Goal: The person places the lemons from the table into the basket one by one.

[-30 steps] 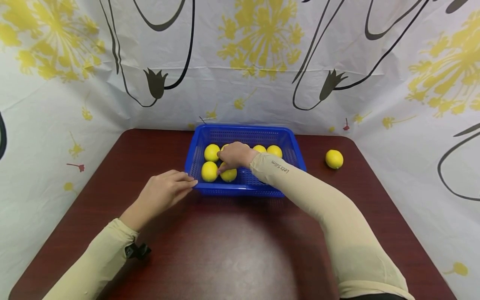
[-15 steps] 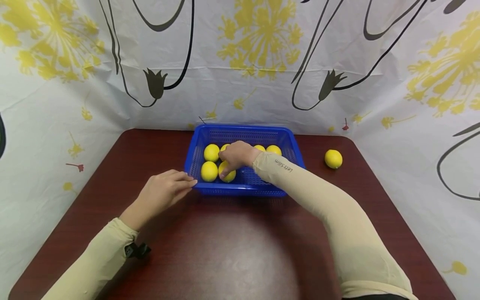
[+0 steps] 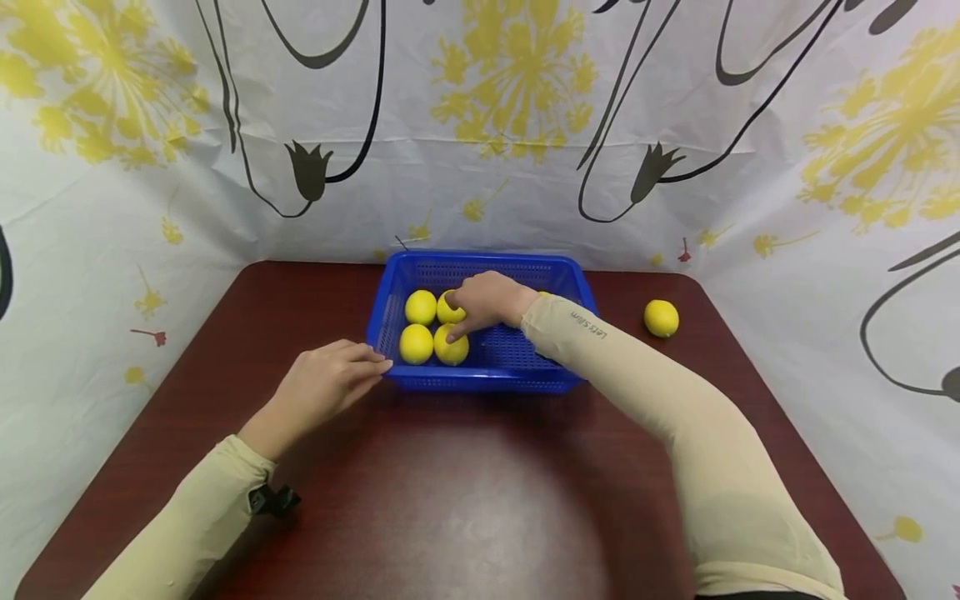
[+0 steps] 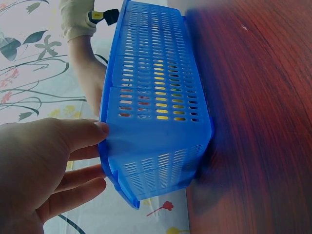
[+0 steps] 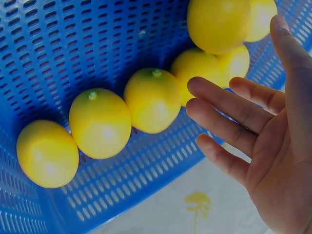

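Note:
A blue perforated plastic basket [image 3: 487, 379] stands near the back of the table, with several yellow lemons [image 5: 100, 124] inside. My left hand [image 3: 330, 385] touches its front left corner; in the left wrist view the fingertips [image 4: 100, 127] meet the rim. Over the basket reaches my right hand [image 3: 487, 300], fingers spread and nothing gripped. Its thumb overlaps the front lemon [image 3: 452, 346] in the head view, and its index finger overlaps the lemon behind. The right wrist view shows a row of lemons along one basket wall and two nearer the thumb. My right hand and forearm hide some lemons in the head view.
One more lemon [image 3: 661, 318] lies outside the basket, at the right on the dark reddish wooden table [image 3: 450, 500]. White flower-patterned sheeting [image 3: 487, 167] rises behind the table and along its sides. My right sleeve [image 3: 637, 383] crosses over the basket's right part.
My right hand has shifted slightly right and its fingers have spread off the lemons, showing more of the one behind. The left hand stays at the basket's corner.

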{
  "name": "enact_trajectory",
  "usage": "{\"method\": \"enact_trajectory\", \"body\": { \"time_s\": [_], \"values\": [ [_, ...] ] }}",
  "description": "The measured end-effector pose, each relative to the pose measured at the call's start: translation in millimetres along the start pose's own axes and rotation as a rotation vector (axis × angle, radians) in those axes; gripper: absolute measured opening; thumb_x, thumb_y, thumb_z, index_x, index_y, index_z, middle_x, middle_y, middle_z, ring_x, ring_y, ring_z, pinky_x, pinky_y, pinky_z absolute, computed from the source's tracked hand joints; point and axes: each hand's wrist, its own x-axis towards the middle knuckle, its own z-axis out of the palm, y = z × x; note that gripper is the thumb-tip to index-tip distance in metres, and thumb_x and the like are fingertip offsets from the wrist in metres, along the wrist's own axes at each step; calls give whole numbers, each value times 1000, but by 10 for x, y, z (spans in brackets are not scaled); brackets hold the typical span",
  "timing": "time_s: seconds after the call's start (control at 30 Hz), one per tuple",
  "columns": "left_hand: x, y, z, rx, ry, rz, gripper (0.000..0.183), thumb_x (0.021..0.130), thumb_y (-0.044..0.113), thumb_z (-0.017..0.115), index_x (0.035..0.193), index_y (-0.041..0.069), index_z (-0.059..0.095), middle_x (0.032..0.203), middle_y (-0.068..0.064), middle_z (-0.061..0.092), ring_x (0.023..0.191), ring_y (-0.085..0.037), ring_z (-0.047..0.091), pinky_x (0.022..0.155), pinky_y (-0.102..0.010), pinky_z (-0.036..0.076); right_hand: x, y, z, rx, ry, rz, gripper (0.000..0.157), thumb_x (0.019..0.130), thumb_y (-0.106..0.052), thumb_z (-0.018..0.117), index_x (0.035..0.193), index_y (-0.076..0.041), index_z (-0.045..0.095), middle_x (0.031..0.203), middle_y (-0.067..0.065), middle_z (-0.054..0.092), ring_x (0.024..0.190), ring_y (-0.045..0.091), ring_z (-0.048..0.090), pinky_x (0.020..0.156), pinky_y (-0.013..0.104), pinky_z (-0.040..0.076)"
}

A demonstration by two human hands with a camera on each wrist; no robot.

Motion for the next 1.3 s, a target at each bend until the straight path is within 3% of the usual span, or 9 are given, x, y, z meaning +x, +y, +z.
{"method": "enact_trajectory", "body": {
  "time_s": [0.17,0.3,0.57,0.77,1.3],
  "values": [
    [-3,6,-1,-4,-5,-3,26,79,21,75,104,21,75,96,5,71,86,-13,65,66,-30,58,-141,85,-101,69,25,22,69,81,-70,52,126,-18,57,115,2,68,88,19,66,81,38,55],
    [-2,12,-7,-4,-3,-1,26,78,20,76,104,21,75,96,5,71,86,-14,65,66,-30,57,-284,182,-208,109,61,38,64,82,-69,51,123,-21,57,111,0,69,80,16,65,80,38,55],
    [10,15,-21,6,-4,1,26,77,21,76,103,20,75,96,5,72,85,-14,65,65,-30,57,-569,408,-366,180,133,130,59,83,-67,52,123,-24,57,80,-5,68,68,12,62,69,35,53],
    [14,18,-15,5,-7,2,26,78,21,76,104,21,75,96,5,72,85,-14,65,66,-30,57,-710,537,-282,204,134,150,63,83,-68,49,126,-23,56,80,-6,70,69,10,63,69,33,53],
    [15,36,-35,-5,-2,0,27,76,20,77,103,20,75,95,5,71,85,-14,66,64,-31,57,-1204,956,-58,272,266,269,61,80,-73,48,119,-26,57,91,-3,72,79,15,66,74,38,53]
  ]
}}
